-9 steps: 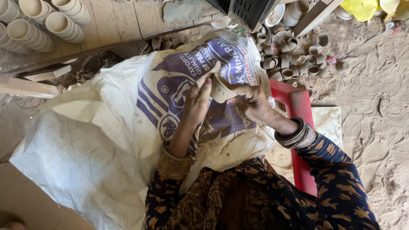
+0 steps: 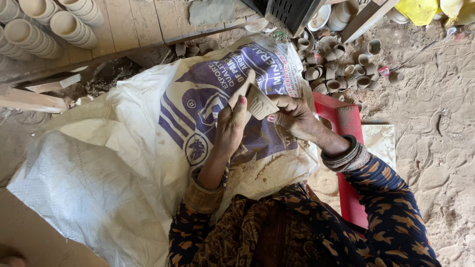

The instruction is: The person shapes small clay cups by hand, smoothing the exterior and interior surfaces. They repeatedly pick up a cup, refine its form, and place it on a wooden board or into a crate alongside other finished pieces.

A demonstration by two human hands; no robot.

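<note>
A small pale clay cup (image 2: 261, 103) with a ridged side is held between both hands above a white woven sack (image 2: 123, 148) printed in purple. My right hand (image 2: 294, 117) grips the cup from the right, fingers curled around it. My left hand (image 2: 232, 123) presses against the cup's left side, fingers stretched upward along it. Both arms wear dark blue sleeves with an orange pattern and bangles at the wrists.
Rows of stacked clay cups (image 2: 44, 24) lie on wooden boards at the top left. A heap of loose small clay cups (image 2: 341, 69) sits on the dirt at the top right, beside a dark crate (image 2: 292, 12). A red plastic tray (image 2: 346, 128) lies under my right arm.
Both hands have turned slightly with the cup; the cup's ridged side now faces up more clearly. The view has barely shifted.
</note>
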